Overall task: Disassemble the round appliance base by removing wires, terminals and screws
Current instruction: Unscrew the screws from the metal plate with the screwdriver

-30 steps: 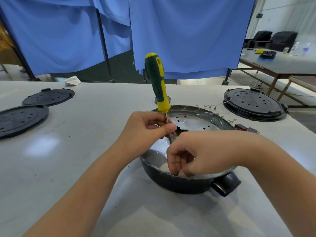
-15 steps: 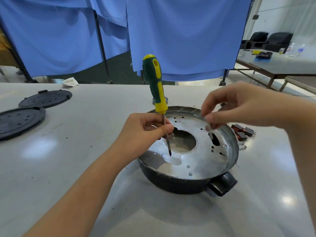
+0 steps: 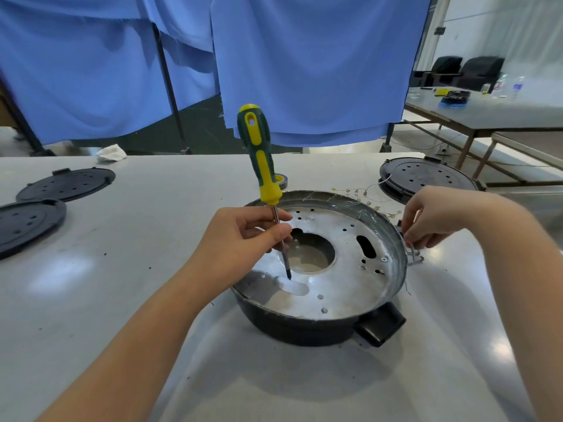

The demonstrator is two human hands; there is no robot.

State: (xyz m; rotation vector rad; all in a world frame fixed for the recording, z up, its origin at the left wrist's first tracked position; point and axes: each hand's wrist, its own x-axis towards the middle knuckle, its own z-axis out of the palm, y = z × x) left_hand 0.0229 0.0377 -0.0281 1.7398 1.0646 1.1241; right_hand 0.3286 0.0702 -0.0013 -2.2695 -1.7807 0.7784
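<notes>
While the table [image 3: 91, 300] carries the round base [image 3: 320, 318] between both hands, the left hand [image 3: 240, 239] pinches the upright screwdriver [image 3: 262, 166] by its shaft, and the right hand [image 3: 432, 217], fingers curled, pinches small screws [image 3: 415, 257] just beside the rim.

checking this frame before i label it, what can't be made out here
- Head view: whatever the right hand pinches is covered by its own curled fingers.
- Head view: the small loose parts on the table beside the round appliance base are too small to tell screws from terminals.
- Head view: the screwdriver tip is too small and dark to show its type.
- Head view: the tape roll is mostly behind the screwdriver handle.
</notes>
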